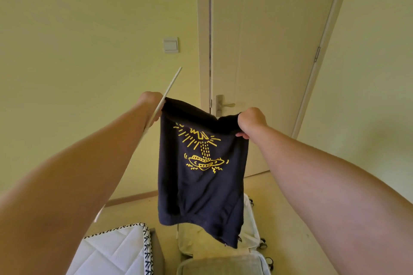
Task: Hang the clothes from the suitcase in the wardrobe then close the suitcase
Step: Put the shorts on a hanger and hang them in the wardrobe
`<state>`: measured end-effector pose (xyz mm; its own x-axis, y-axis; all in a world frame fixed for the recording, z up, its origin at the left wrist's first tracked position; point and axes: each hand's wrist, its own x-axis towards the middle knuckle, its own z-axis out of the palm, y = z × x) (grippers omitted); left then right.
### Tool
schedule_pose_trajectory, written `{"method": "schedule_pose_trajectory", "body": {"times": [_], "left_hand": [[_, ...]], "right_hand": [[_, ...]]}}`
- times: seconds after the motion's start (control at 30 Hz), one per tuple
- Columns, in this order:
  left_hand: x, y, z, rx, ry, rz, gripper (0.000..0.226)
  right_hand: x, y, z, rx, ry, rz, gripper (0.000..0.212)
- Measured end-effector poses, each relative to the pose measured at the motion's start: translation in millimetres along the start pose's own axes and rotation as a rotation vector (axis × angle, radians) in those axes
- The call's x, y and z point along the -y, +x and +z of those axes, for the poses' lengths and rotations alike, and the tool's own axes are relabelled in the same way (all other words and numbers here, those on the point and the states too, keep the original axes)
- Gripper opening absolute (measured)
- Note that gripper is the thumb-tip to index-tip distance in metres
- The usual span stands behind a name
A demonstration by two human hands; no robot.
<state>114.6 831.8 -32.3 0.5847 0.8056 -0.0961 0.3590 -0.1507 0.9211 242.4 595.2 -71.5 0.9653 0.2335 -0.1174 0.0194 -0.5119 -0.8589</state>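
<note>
Pale yellow walls meet at one closed door [268, 51] of the same tone, which carries a single metal lever handle [225, 105]. One light switch [171, 44] sits on the wall to its left. Below, on the floor, one white suitcase [251, 225] lies open, with pale fabric showing inside it and three small wheels [263, 244] visible along its right side. One quilted white mattress [111, 250] with a patterned edge fills the lower left corner, just beside the suitcase.

Two bare arms reach forward and up. Between them hangs one dark navy garment [201, 190], printed with a single yellow saucer-and-rays drawing. It is stretched by its top edge in front of the door and its lower hem dangles above the open suitcase without touching it.

The left hand [150, 105] is clenched on the garment's upper left corner. It also grips one thin white hanger [173, 80], seen edge-on, which slants up past the hand toward the wall and runs back down behind the forearm. The right hand [251, 121] is curled round the bunched upper right corner of the garment, fingers folded under the cloth.
</note>
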Motion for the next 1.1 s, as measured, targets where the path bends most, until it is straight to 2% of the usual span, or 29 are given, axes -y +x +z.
{"method": "schedule_pose_trajectory", "body": {"times": [0.17, 0.23, 0.27, 0.33, 0.4, 0.5, 0.67, 0.77, 0.87, 0.93, 1.03, 1.1], "left_hand": [[-29, -35, 28, 0.18, -0.176, 0.149, 0.031], [-40, -49, 39, 0.277, -0.201, 0.158, 0.031], [-45, -53, 41, 0.337, -0.206, 0.154, 0.031], [-50, -57, 44, 0.436, -0.213, 0.128, 0.027], [-49, -51, 41, 0.432, -0.214, 0.127, 0.021], [-34, -29, 30, 0.346, -0.123, 0.156, 0.024], [29, -10, 25, 0.284, 0.359, 0.145, 0.025], [61, -12, 42, 0.35, 0.347, 0.106, 0.047], [65, -20, 67, 0.478, 0.31, 0.15, 0.068], [62, -31, 83, 0.541, 0.398, 0.192, 0.061], [70, -37, 102, 0.605, 0.471, 0.189, 0.044], [79, -35, 109, 0.653, 0.529, 0.178, 0.031]], "right_hand": [[6, -11, 24, 0.395, 0.121, -0.117, 0.074], [13, -26, 35, 0.503, 0.134, -0.148, 0.08], [17, -30, 41, 0.54, 0.155, -0.157, 0.072], [23, -35, 49, 0.518, 0.185, -0.13, 0.037], [25, -28, 53, 0.408, 0.22, -0.053, 0.024], [23, -19, 44, 0.271, 0.279, 0.003, 0.021], [34, -13, 24, 0.223, 0.593, 0.024, 0.017], [49, -16, 19, 0.265, 0.79, 0.086, 0.019], [57, -22, 14, 0.394, 1.006, 0.228, 0.029], [59, -28, 11, 0.463, 1.128, 0.251, 0.035], [53, -26, 4, 0.379, 1.081, 0.16, 0.028], [50, -20, -5, 0.311, 1.096, 0.161, 0.028]]}}
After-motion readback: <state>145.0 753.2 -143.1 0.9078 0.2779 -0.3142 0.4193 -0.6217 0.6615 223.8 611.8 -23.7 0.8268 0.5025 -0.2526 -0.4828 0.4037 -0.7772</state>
